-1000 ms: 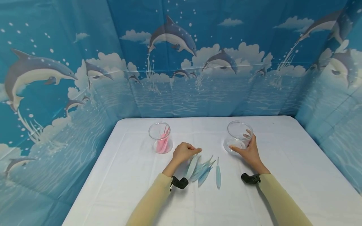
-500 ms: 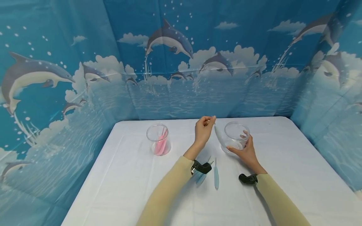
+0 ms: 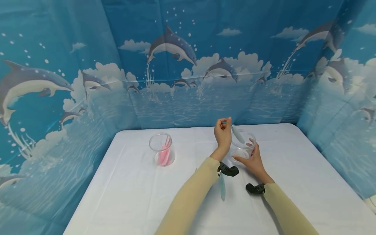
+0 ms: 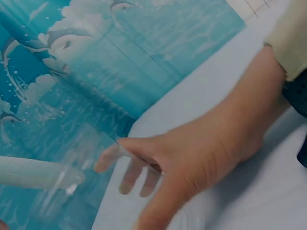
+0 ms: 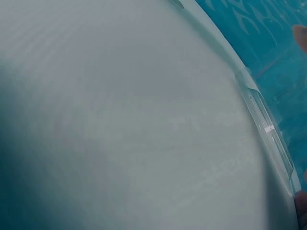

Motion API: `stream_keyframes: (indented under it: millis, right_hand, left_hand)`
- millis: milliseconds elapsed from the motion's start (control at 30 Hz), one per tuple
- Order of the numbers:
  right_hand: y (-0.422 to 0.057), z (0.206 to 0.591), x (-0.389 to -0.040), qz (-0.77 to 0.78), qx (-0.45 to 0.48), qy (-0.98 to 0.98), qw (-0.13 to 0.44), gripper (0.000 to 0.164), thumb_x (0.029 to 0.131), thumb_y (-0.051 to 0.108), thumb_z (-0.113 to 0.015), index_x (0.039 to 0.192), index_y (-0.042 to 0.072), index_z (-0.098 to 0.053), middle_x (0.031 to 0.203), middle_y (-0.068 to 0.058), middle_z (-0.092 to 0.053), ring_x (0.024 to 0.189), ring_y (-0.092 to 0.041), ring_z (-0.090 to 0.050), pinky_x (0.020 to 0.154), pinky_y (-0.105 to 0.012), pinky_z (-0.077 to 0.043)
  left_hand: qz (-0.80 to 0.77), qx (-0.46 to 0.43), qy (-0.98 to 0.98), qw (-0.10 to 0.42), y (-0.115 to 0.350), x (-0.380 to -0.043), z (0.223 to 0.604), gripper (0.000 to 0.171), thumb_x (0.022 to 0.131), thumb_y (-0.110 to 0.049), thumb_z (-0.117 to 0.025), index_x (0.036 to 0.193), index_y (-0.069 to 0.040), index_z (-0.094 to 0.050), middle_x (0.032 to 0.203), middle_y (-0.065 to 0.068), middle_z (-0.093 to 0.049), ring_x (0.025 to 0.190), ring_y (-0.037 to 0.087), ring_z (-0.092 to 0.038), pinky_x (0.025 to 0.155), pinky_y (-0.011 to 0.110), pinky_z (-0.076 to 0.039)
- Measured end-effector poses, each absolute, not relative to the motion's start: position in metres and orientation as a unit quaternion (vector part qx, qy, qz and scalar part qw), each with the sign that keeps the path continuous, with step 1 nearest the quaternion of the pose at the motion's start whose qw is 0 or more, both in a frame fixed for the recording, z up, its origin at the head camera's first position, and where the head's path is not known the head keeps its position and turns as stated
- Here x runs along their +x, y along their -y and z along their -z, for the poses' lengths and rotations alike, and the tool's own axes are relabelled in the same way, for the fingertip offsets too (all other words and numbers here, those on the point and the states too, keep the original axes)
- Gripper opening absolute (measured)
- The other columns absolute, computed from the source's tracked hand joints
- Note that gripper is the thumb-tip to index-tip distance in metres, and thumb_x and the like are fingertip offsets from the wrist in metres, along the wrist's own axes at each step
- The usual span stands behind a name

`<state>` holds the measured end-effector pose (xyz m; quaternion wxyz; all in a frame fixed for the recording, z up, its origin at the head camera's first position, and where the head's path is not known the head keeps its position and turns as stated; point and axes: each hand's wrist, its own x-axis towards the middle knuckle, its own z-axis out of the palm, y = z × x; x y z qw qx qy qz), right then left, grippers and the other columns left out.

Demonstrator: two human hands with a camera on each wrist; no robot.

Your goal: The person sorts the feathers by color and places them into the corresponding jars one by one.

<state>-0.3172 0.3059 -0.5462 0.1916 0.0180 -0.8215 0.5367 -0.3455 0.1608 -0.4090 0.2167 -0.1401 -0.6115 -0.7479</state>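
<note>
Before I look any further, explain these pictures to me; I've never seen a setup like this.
There is no machine here: a person works bare-handed, wearing a head camera and wrist cameras. The head picture looks forward and down. The left wrist picture shows the right hand close up; the right wrist picture is mostly a pale, unclear surface. The left hand pinches a pale blue feather near the mouth of a clear jar, which the right hand holds. On the white table stands another jar with pink pieces inside, and another blue feather lies partly hidden by the left arm.
</note>
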Motion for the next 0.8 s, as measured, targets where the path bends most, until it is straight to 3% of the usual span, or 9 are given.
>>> stream_keyframes:
  millis: [267, 433, 633, 800]
  right_hand:
    - [-0.303, 0.548, -0.318, -0.533, 0.021, 0.821, 0.202, 0.108, 0.072, 0.019, -0.085, 0.149, 0.014, -0.010, 0.142, -0.028, -0.026, 0.128, -0.047, -0.030, 0.098, -0.065, -0.025]
    - [-0.302, 0.548, -0.320, -0.530, 0.022, 0.824, 0.199, 0.109, 0.072, 0.020, -0.085, 0.150, 0.013, -0.009, 0.143, -0.028, -0.026, 0.130, -0.046, -0.027, 0.100, -0.065, -0.022]
    - [-0.306, 0.549, -0.320, -0.535, 0.031, 0.821, 0.195, 0.108, 0.072, 0.018, -0.085, 0.150, 0.014, -0.009, 0.143, -0.028, -0.025, 0.130, -0.047, -0.027, 0.100, -0.065, -0.022]
    - [-0.307, 0.550, -0.320, -0.536, 0.027, 0.822, 0.192, 0.109, 0.072, 0.021, -0.085, 0.150, 0.017, -0.009, 0.144, -0.026, -0.025, 0.130, -0.046, -0.027, 0.100, -0.063, -0.024]
  left_hand:
    - [0.722, -0.152, 0.652, 0.171, -0.148, -0.355, 0.446, 0.028, 0.089, -0.025, -0.069, 0.108, -0.007, -0.059, 0.065, 0.004, -0.047, 0.053, 0.009, -0.040, 0.052, 0.022, -0.038]
    - [0.659, -0.151, 0.722, 0.149, -0.111, -0.359, 0.465, 0.026, 0.089, -0.034, -0.067, 0.099, -0.009, -0.065, 0.065, -0.005, -0.051, 0.053, 0.008, -0.045, 0.052, 0.024, -0.039]
    - [0.500, -0.135, 0.854, 0.048, -0.052, -0.351, 0.478, 0.035, 0.087, -0.049, -0.063, 0.097, -0.016, -0.067, 0.077, -0.005, -0.057, 0.059, 0.010, -0.050, 0.056, 0.028, -0.042]
    - [0.346, -0.111, 0.931, -0.022, -0.013, -0.340, 0.487, 0.041, 0.081, -0.056, -0.066, 0.090, -0.017, -0.067, 0.077, -0.004, -0.061, 0.061, 0.012, -0.054, 0.055, 0.030, -0.044]
